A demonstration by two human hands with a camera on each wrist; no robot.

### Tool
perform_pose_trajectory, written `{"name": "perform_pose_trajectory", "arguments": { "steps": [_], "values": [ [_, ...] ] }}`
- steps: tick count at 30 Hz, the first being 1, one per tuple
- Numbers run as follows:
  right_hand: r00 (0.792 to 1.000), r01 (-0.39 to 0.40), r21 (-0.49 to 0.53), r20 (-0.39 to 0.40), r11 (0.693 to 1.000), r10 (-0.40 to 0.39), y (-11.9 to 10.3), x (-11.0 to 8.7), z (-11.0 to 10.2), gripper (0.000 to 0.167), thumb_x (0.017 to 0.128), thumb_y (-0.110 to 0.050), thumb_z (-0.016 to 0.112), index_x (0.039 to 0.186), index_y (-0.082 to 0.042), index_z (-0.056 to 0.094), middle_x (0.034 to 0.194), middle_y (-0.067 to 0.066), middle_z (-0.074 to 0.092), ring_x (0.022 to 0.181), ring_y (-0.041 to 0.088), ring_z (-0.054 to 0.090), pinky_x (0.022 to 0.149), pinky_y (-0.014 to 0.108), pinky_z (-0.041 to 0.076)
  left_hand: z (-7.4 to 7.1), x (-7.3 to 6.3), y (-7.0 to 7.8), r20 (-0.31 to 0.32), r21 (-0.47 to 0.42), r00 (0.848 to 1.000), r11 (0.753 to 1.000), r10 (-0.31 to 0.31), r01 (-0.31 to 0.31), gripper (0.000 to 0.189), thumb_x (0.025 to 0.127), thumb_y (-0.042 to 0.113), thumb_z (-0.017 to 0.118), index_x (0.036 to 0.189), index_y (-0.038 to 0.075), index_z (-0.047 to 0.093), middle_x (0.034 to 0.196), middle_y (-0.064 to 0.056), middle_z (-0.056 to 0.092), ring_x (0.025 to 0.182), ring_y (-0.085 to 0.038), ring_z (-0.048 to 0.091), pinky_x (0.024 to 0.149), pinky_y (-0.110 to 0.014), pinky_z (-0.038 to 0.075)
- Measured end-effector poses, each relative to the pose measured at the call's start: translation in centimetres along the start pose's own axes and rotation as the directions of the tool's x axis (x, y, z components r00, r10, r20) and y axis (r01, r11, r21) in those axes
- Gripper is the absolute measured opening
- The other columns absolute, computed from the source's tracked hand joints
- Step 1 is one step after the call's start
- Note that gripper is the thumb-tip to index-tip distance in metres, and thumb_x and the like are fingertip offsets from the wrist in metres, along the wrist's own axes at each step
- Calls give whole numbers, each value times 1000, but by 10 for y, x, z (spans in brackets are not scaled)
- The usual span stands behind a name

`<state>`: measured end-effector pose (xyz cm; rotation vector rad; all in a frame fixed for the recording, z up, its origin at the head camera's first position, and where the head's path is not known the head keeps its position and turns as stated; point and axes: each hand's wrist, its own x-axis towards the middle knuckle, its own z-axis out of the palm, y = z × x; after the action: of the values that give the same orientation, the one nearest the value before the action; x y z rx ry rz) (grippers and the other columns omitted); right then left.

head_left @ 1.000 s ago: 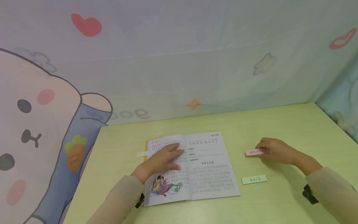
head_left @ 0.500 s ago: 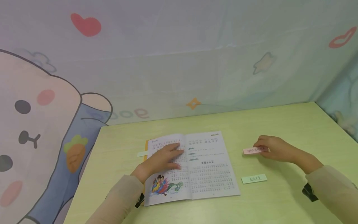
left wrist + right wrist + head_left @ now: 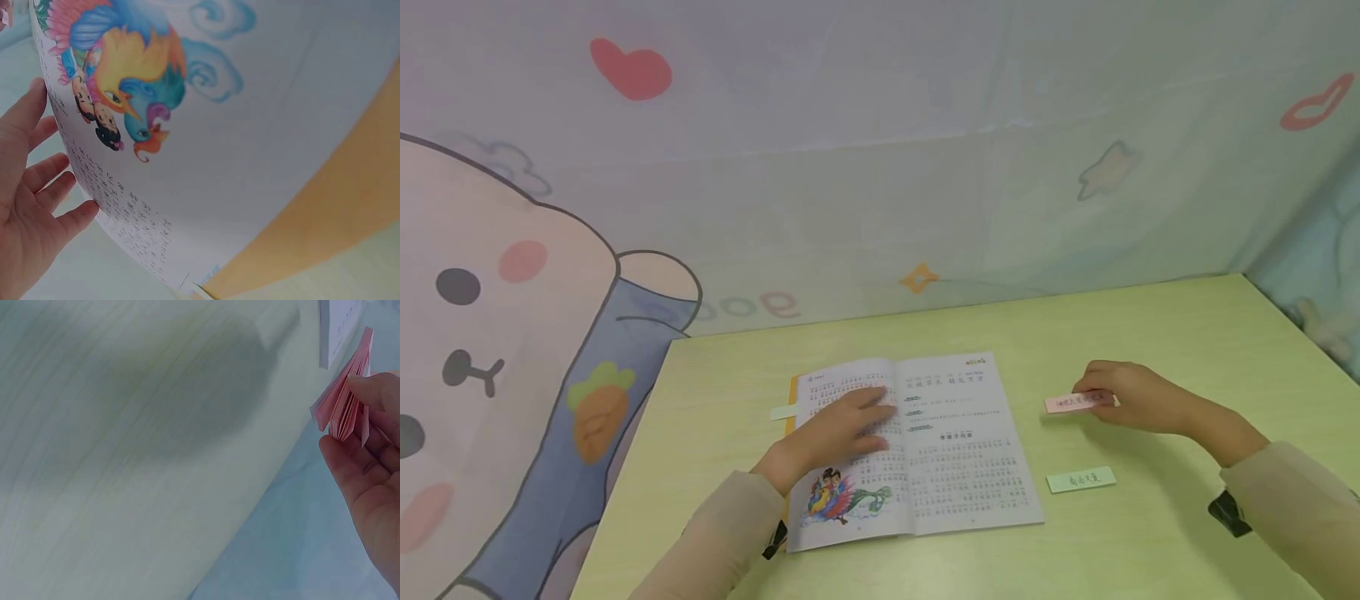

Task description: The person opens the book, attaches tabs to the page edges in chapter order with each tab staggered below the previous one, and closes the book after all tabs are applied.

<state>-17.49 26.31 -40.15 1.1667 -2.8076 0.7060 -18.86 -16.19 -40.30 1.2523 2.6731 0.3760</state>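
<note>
An open book (image 3: 970, 475) with printed text lies on the table, a coloured bird picture low on its left page. My left hand (image 3: 835, 429) rests on that left page with fingers spread; in the left wrist view its fingertips (image 3: 81, 215) touch the paper. To the right of the book, my right hand (image 3: 1138, 400) pinches a pink sticky-note pad (image 3: 1063, 403) with handwriting on its face. In the right wrist view the pad's sheets (image 3: 344, 406) are fanned apart between thumb and fingers, above the table surface.
A pale green sticky-note pad (image 3: 1081, 480) with handwriting lies right of the book, nearer the front. A pale green tab (image 3: 782, 412) sticks out past the book's left edge. Behind the table (image 3: 1157, 333) hangs a printed cloth (image 3: 850, 167).
My right hand has lifted the pink pad off the table and shifted it slightly left. The left hand stays on the page, nearly still.
</note>
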Motion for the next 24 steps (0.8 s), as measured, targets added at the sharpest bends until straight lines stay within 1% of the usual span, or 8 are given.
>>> {"name": "perform_pose_trajectory", "arguments": {
  "steps": [4, 7, 13, 18, 24],
  "values": [
    [1000, 14, 7, 1, 1000, -14, -5, 2, -3, 22, 73, 6, 70, 93, -4, 68, 81, -13, 48, 67, 0, 38, 54, 18, 32, 0, 0, 1, -4, 16, 1000, 1000, 12, -12, 49, 93, 30, 57, 133, 3, 50, 143, -21, 37, 133, -36, 32, 109, -45, 28],
    [999, 32, 0, -10, 999, -32, -9, 4, -5, 23, 73, 6, 70, 92, -6, 68, 79, -14, 47, 66, 0, 38, 54, 17, 32, -1, 0, 2, -2, 21, 1000, 1000, 8, -8, 49, 93, 31, 56, 133, 4, 50, 143, -20, 37, 133, -35, 32, 109, -45, 28],
    [998, 56, -1, -11, 998, -56, -17, 9, -8, 21, 74, 4, 70, 91, -7, 68, 79, -14, 46, 65, 0, 39, 53, 17, 32, -1, 0, 3, -17, 48, 1000, 999, 18, -17, 48, 93, 31, 57, 133, 5, 51, 142, -20, 38, 132, -34, 34, 108, -45, 29],
    [998, 63, -3, -2, 998, -63, -20, 11, -10, 21, 74, 4, 70, 91, -9, 68, 78, -15, 46, 66, -1, 38, 54, 17, 32, -1, 1, 4, -44, 69, 998, 997, 42, -39, 47, 93, 31, 57, 132, 6, 52, 141, -19, 40, 131, -33, 35, 107, -44, 31],
    [997, 81, 2, -1, 997, -81, -24, 13, -11, 21, 75, 1, 71, 91, -11, 67, 79, -15, 46, 66, -1, 39, 53, 17, 32, -2, 4, 6, -93, 88, 992, 994, 81, -72, 43, 92, 29, 59, 129, 7, 55, 139, -19, 43, 130, -33, 38, 106, -45, 33]
  ]
}}
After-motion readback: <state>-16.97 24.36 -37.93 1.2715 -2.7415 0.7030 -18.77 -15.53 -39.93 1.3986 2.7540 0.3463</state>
